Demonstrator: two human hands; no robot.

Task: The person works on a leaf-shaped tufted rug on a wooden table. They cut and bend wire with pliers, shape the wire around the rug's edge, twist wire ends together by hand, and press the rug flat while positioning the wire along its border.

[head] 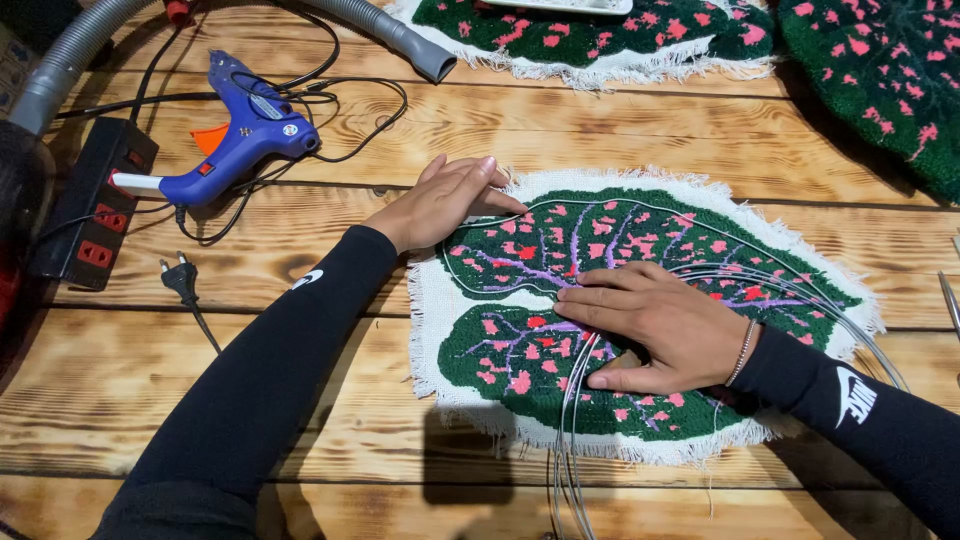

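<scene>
No packages, signs or screens anywhere in view. Only a small round label [289, 129], pale with dark marks, stuck on the side of the blue glue gun [243, 135], upper left on the table [330, 350]; too small to make out further.

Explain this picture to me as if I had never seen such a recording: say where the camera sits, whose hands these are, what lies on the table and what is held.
There is one picture, from a camera worn on a person's head, looking down at their own two bare hands in black sleeves. On the wooden table lies a tufted leaf-shaped rug, green with pink spots and a white fringe. The left hand rests flat at its upper edge. The right hand presses thin silver wire onto the rug; the wire runs along the leaf's outline. To the left lie a blue glue gun, a black power strip and a grey hose. More leaf rugs lie at the top.
</scene>
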